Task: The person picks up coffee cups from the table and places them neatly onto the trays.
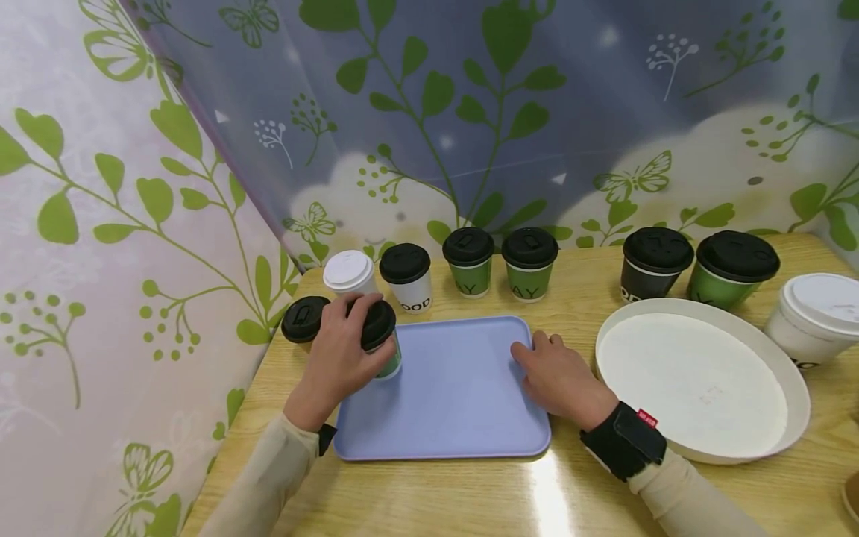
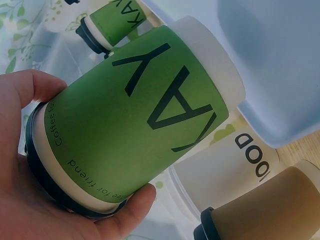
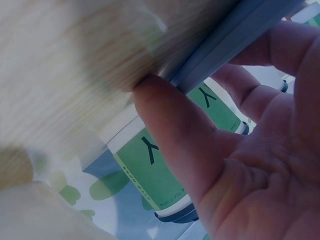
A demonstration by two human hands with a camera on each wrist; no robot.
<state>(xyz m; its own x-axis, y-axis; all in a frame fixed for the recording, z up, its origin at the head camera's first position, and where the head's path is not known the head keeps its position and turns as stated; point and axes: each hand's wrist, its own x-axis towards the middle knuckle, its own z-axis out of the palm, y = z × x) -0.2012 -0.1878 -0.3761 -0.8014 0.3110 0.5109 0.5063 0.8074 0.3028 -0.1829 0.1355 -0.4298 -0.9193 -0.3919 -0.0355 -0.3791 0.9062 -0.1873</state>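
My left hand (image 1: 350, 343) grips a green paper coffee cup (image 2: 135, 115) round its black lid, with thumb and fingers on opposite sides. In the head view the cup is above the left part of a blue-lilac tray (image 1: 450, 395); whether its base touches the tray I cannot tell. Beside that hand stand a brown cup with a black lid (image 1: 305, 319) and a white cup with a white lid (image 1: 350, 272). At the tray's right edge, my right hand (image 1: 557, 374) holds the rim between thumb and fingers.
Along the back stand a white cup with a black lid (image 1: 406, 277), two green cups (image 1: 470, 261), a black cup (image 1: 651, 272) and another green cup (image 1: 725, 276). A round white tray (image 1: 698, 380) lies right of my right hand, by a large white-lidded cup (image 1: 812, 321).
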